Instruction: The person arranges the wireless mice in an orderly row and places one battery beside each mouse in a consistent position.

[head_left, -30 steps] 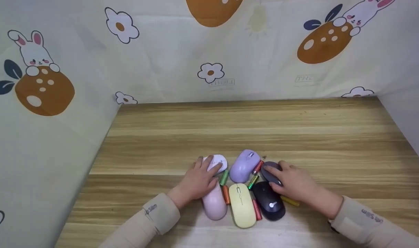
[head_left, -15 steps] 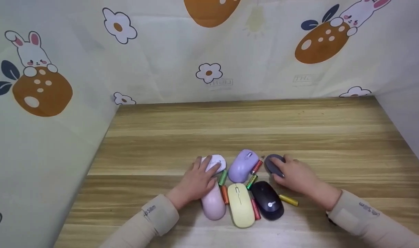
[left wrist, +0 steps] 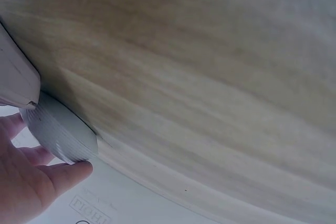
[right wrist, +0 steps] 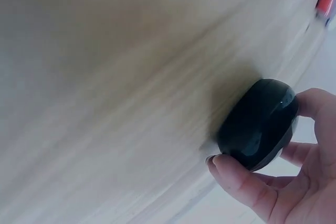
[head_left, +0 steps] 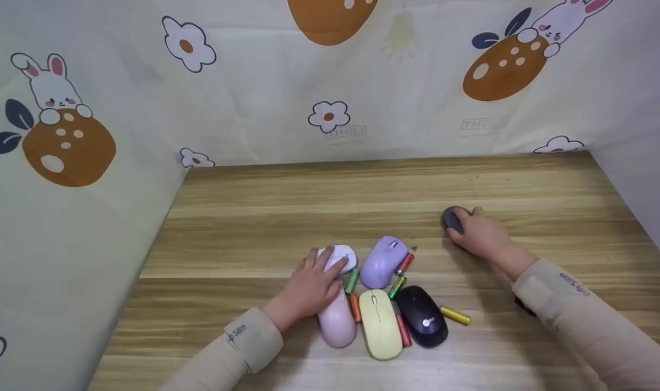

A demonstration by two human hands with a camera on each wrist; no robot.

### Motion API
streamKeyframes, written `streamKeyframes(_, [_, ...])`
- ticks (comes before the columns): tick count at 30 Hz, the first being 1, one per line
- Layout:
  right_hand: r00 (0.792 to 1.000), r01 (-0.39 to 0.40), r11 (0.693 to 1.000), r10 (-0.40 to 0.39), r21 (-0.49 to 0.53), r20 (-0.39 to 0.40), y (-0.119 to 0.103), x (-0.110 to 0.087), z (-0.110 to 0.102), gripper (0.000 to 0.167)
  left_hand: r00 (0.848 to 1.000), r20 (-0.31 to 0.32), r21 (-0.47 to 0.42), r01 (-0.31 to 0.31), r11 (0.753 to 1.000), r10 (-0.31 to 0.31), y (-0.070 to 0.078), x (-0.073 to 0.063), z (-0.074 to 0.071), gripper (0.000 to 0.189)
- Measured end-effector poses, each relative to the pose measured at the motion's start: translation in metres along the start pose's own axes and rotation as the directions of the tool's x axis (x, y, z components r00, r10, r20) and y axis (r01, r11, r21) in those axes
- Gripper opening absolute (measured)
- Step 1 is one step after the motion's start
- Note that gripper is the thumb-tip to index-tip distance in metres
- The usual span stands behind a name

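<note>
In the head view my left hand [head_left: 310, 285] lies over a white computer mouse [head_left: 347, 254], its fingers spread across the top. The left wrist view shows fingertips at the side of this white mouse [left wrist: 63, 129]. Below that hand is a pink mouse [head_left: 338, 326]. My right hand [head_left: 484, 233] grips a dark grey mouse [head_left: 453, 220], apart from the group and farther back on the right. In the right wrist view thumb and fingers hold the dark mouse [right wrist: 257, 124] by its sides, close over the wood.
Grouped on the wooden table [head_left: 308, 206] are a purple mouse [head_left: 384, 263], a yellow mouse [head_left: 381, 326] and a black mouse [head_left: 423, 317]. Several batteries lie among them, including green [head_left: 352, 281], orange [head_left: 354, 308] and yellow [head_left: 454, 315] ones. A patterned cloth [head_left: 253, 108] stands behind.
My right hand has carried the dark grey mouse away from beside the black mouse, toward the back and right. The yellow battery has come into fuller view. My left hand has stayed put.
</note>
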State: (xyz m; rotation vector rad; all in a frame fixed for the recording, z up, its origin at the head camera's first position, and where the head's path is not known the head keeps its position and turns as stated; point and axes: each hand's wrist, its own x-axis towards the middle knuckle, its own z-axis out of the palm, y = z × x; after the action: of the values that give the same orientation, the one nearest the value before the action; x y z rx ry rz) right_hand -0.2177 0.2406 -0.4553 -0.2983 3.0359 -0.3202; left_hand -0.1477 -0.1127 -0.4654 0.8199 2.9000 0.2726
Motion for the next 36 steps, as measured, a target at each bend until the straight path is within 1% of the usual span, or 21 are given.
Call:
streamKeyframes(4, [0.999, -0.032, 0.999, 0.032, 0.02, 0.007, 0.009, 0.014, -0.002, 0.052, 1.0, 0.004, 0.0, 0.003, 1.0, -0.003, 0.0, 0.0, 0.0, 0.047])
streamKeyframes(9, [0.998, -0.066, 0.998, 0.066, -0.005, -0.003, 0.015, 0.028, -0.003, 0.051, 1.0, 0.004, 0.003, 0.004, 1.0, -0.004, 0.0, 0.0, 0.002, 0.047])
streamKeyframes(15, [0.991, -0.125, 0.992, 0.124, -0.028, -0.04, 0.018, 0.038, -0.001, 0.052, 1.0, 0.011, -0.012, 0.01, 1.0, -0.01, 0.0, 0.001, 0.002, 0.047])
streamKeyframes(19, [0.988, -0.152, 0.988, 0.151, -0.027, -0.032, 0.017, 0.043, 0.001, 0.054, 1.0, -0.006, 0.0, -0.002, 1.0, 0.002, -0.001, 0.0, 0.002, 0.046])
streamKeyframes(23, [0.986, -0.165, 0.986, 0.164, -0.029, -0.021, 0.016, 0.045, 0.003, 0.056, 0.999, -0.029, 0.011, -0.017, 1.0, 0.018, -0.002, 0.0, 0.003, 0.046])
streamKeyframes(28, [0.986, -0.167, 0.986, 0.166, -0.021, -0.014, 0.017, 0.045, 0.003, 0.056, 1.0, -0.016, -0.001, -0.011, 1.0, 0.011, -0.001, -0.001, 0.002, 0.046])
streamKeyframes(30, [0.986, -0.166, 0.986, 0.165, -0.017, -0.021, 0.018, 0.044, 0.002, 0.059, 1.0, -0.008, -0.002, -0.007, 1.0, 0.007, -0.001, 0.0, 0.001, 0.046])
streamKeyframes(33, [0.983, -0.174, 0.985, 0.173, -0.016, -0.055, 0.018, 0.04, -0.002, 0.067, 1.0, 0.001, -0.003, -0.002, 1.0, 0.002, -0.001, 0.0, 0.001, 0.047])
streamKeyframes(36, [0.977, -0.178, 0.983, 0.172, -0.039, -0.124, 0.013, 0.034, -0.013, 0.071, 1.0, 0.005, -0.004, -0.002, 1.0, 0.002, -0.001, 0.0, 0.001, 0.047])
